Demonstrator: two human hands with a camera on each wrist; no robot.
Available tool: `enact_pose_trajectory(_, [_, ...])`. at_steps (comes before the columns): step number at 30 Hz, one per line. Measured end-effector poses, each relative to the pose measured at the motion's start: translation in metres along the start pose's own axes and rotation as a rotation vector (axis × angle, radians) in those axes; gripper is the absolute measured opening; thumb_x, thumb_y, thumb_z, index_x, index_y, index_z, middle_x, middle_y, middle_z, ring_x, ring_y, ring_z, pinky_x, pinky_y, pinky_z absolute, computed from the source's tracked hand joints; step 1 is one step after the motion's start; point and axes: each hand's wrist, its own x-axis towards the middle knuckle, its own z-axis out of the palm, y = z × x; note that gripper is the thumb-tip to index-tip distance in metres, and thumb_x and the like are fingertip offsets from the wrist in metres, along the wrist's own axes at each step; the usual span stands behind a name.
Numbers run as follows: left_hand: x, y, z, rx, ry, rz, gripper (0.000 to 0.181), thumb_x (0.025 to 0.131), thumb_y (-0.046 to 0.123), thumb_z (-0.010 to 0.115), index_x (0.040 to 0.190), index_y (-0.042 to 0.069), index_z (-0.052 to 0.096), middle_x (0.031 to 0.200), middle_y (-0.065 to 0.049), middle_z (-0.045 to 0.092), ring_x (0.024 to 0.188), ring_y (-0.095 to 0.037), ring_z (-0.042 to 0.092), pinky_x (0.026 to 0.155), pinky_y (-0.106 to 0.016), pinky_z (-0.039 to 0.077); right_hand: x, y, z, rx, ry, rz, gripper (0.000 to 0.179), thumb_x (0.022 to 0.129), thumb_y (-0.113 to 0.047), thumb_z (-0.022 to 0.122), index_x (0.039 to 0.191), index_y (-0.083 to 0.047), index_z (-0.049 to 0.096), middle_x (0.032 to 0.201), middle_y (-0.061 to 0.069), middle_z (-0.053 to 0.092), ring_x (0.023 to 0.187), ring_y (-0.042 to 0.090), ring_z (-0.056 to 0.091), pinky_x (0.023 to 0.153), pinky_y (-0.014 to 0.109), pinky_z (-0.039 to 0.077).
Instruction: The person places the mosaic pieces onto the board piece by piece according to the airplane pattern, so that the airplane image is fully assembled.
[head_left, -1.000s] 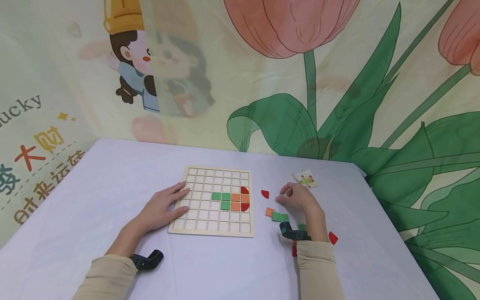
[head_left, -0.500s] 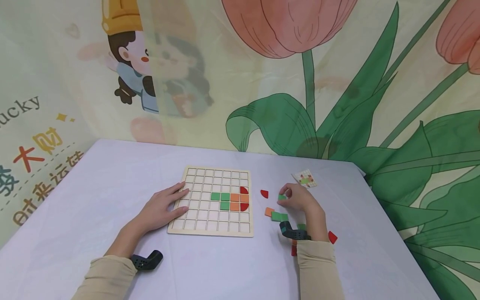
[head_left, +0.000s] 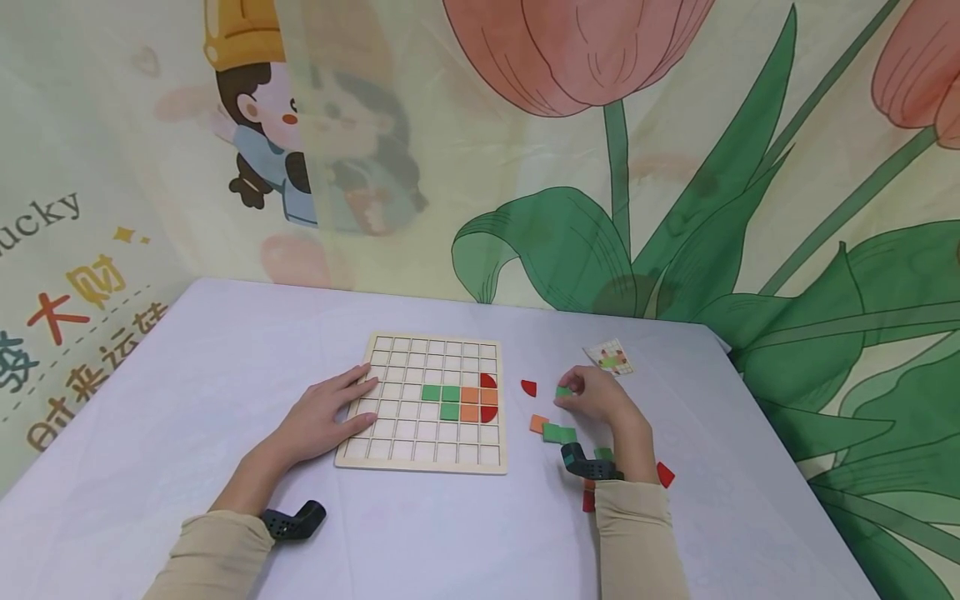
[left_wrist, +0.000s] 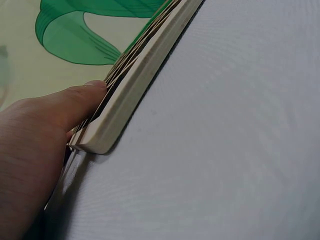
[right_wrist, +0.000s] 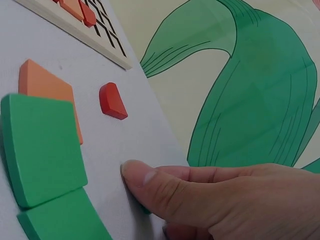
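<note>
A wooden grid board (head_left: 420,460) lies on the white table, with several green, orange and red tiles set in its cells. My left hand (head_left: 321,417) rests on the board's left edge, fingers extended over the rim; in the left wrist view the thumb (left_wrist: 82,100) lies on the frame. Right of the board, my right hand (head_left: 600,393) pinches a green square tile (head_left: 563,391) between thumb and fingers, low over the table. In the right wrist view, only a dark sliver of that tile shows below the thumb (right_wrist: 150,182).
Near the right hand lie a red quarter-round tile (head_left: 529,388), an orange square tile (head_left: 537,423) and green square tiles (head_left: 558,433). Another red tile (head_left: 665,475) is right of the wrist. Behind the hand sits a small pattern card (head_left: 611,357). A printed backdrop hangs behind the table.
A green tile has come into view between the right hand's thumb and fingers, where none showed a second ago. The left hand and the board look unchanged.
</note>
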Motion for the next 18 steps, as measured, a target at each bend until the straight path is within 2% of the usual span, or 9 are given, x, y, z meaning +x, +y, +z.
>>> enact_pose_trajectory(10, [0.0001, -0.0007, 0.0002, 0.003, 0.006, 0.004, 0.06, 0.09, 0.043, 0.06, 0.139, 0.01, 0.049, 0.152, -0.012, 0.036, 0.136, -0.04, 0.036, 0.107, -0.061, 0.03, 0.0039, 0.003, 0.0022, 0.001, 0.02, -0.027, 0.029, 0.082, -0.02, 0.075, 0.108, -0.012, 0.065, 0.104, 0.008, 0.061, 0.099, 0.024, 0.052, 0.088, 0.039, 0.049])
enact_pose_trajectory(18, [-0.0003, 0.0013, -0.001, 0.005, 0.0, -0.002, 0.06, 0.089, 0.042, 0.06, 0.139, 0.011, 0.049, 0.152, -0.013, 0.035, 0.136, -0.041, 0.036, 0.107, -0.061, 0.03, 0.001, 0.0063, 0.0003, 0.022, -0.001, -0.033, 0.034, 0.083, -0.017, 0.074, 0.115, -0.014, 0.063, 0.116, 0.01, 0.06, 0.107, 0.027, 0.052, 0.091, 0.044, 0.05])
